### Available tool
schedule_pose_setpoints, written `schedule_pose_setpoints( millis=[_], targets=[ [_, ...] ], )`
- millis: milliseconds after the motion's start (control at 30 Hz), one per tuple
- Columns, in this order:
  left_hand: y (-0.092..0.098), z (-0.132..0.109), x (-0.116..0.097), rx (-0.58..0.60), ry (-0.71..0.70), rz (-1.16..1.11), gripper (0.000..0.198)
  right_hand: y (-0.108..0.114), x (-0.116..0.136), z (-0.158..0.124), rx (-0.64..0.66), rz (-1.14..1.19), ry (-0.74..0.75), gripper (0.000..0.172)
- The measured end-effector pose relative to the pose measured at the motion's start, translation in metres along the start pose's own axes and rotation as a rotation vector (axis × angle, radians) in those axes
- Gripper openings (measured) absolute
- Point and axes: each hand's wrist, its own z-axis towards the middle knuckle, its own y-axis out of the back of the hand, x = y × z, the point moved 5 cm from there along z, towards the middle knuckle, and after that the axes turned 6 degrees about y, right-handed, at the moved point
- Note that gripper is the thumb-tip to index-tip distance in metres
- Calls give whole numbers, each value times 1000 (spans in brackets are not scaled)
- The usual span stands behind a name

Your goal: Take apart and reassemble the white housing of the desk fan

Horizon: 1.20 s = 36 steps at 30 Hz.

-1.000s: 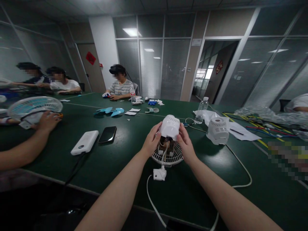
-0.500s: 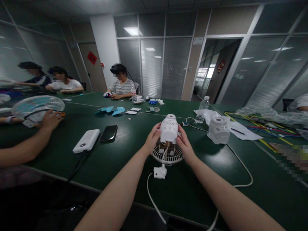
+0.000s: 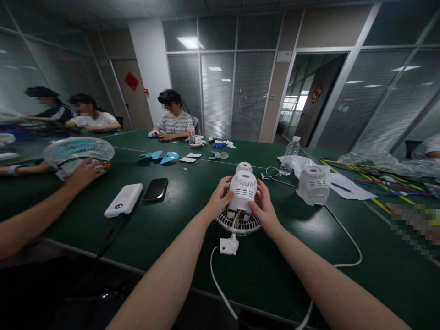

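Both of my hands grip a white vented plastic housing from its two sides. My left hand is at its left side and my right hand at its right. Beneath the housing, part of a motor shows, with a cable running down from it. A round white fan grille lies under that on the table. Nearer to me is a small white box on the cable. Another white vented part shows just behind the housing.
At the right stand another white housing and a bottle. Left are a white power bank, a phone, blue fan blades and a co-worker's hand on a fan cage. More people sit behind.
The white housing in my hands has moved slightly toward me and sits lower over the motor, covering more of it. At the left, the co-worker's hand and fan cage have moved right.
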Motion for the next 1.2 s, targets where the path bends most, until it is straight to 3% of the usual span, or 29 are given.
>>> schedule_pose_setpoints(
  millis=[433,700,967,1200],
  targets=[
    [3,0,-2,43,1,97,84,-4,4,-1,38,-85,63,85],
    [8,0,-2,47,-18,343,86,2,5,4,143,-111,29,94],
    [7,-2,-6,127,84,166,95,4,6,6,131,-166,-2,100],
    [5,-1,-5,153,87,136,96,6,3,5,138,-182,19,96]
  ],
)
